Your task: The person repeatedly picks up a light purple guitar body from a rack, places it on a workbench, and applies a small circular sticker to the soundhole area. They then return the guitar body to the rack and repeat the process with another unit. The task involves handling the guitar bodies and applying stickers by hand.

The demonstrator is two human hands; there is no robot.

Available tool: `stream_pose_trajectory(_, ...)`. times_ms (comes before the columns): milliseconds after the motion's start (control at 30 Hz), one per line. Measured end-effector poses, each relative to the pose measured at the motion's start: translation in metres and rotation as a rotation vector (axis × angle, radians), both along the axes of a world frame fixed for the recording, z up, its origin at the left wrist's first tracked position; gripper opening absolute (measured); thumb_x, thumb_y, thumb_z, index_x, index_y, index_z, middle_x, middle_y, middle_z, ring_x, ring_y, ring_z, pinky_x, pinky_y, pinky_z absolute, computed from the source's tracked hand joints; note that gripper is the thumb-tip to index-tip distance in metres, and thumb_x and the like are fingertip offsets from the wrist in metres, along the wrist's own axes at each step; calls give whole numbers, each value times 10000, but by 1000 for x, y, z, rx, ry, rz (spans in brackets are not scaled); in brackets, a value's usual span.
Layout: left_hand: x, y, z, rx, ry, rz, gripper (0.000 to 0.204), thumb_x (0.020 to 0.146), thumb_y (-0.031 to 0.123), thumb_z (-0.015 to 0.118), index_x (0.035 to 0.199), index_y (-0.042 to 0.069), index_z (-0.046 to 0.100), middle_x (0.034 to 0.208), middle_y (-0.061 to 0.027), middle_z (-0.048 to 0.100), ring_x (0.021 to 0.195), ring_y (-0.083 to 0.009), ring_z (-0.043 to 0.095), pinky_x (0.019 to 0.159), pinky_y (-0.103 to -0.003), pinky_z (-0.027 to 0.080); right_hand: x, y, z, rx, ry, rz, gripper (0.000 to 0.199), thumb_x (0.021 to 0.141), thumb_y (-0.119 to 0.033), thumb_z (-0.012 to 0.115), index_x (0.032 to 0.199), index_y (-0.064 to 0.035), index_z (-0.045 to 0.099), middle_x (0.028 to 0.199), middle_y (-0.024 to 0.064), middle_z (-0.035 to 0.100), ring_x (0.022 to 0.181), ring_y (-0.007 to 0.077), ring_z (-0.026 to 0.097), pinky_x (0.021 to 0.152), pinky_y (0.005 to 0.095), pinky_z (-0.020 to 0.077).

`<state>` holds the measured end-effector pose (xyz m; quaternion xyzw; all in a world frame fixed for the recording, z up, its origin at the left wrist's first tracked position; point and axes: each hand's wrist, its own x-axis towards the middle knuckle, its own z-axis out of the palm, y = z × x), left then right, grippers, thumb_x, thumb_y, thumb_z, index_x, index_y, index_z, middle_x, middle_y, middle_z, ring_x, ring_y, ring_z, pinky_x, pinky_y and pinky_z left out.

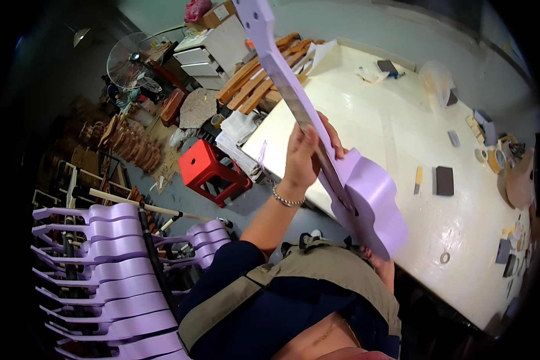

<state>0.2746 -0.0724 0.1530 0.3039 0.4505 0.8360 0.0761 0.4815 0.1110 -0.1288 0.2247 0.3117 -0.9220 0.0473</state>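
A lilac ukulele (378, 201) without strings is held up in front of me, tilted, its headstock (259, 21) at the top and its body near my chest. My left hand (312, 150) is wrapped round the neck where it meets the body, thumb across the strip of fingerboard. Down at the lower end of the body, my right hand (378, 262) grips the edge from beneath; part of its fingers is hidden behind the ukulele. Both hands are closed on the same instrument.
A white worktable (366, 114) stands to the right, bearing a dark sanding block (444, 181), a yellow-handled blade (418, 180) and tape rolls (496, 161). Several lilac ukuleles (123, 273) hang on a rack at lower left. A red stool (213, 173) and a fan (132, 60) stand beyond.
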Motion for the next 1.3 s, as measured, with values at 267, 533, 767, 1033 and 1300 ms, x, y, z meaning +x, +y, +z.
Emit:
stream_pose_trajectory(267, -10, -8, -5, 168, -92, -58, 489, 867, 579, 374, 989, 116, 473, 788, -37, 470, 654, -177, 508, 704, -389, 517, -1, -2, -13, 17, 5, -42, 184, 838, -132, 496, 879, 45, 526, 707, 164, 566, 586, 207, 528, 535, 276, 437)
stream_pose_trajectory(533, -13, -8, -3, 47, -2, 74, 459, 858, 523, 462, 1001, 88, 462, 763, -60, 498, 634, -202, 560, 683, -423, 541, -5, -2, -12, 456, 20, 106, 379, 896, -319, 416, 1020, 26, 510, 727, 174, 570, 563, 260, 568, 469, 337, 467)
stream_pose_trajectory(767, -8, 4, 32, -155, 112, 192, 349, 914, 189, 507, 1194, 18, 387, 764, -90, 531, 640, -179, 571, 615, -335, 513, -17, 7, 64, 271, -89, -2, 897, 813, -729, 114, 1294, -18, 375, 1089, 148, 566, 523, 159, 527, 484, 245, 405)
stream_pose_trajectory(1033, -9, -8, 28, -378, 268, 401, 279, 907, 145, 519, 1093, -21, 395, 775, -71, 530, 650, -130, 548, 631, -258, 472, -18, 7, 61, 278, -148, -12, 837, 844, -692, 114, 1241, -29, 437, 1069, 119, 575, 610, 143, 551, 567, 246, 437)
stream_pose_trajectory(1300, -7, -12, 28, -394, 238, 436, 192, 914, 147, 509, 988, -11, 430, 793, -58, 529, 655, -108, 542, 620, -229, 451, -23, 2, 57, 291, -92, 17, 854, 841, -696, 121, 1236, -7, 435, 1029, 119, 578, 665, 156, 558, 620, 272, 459)
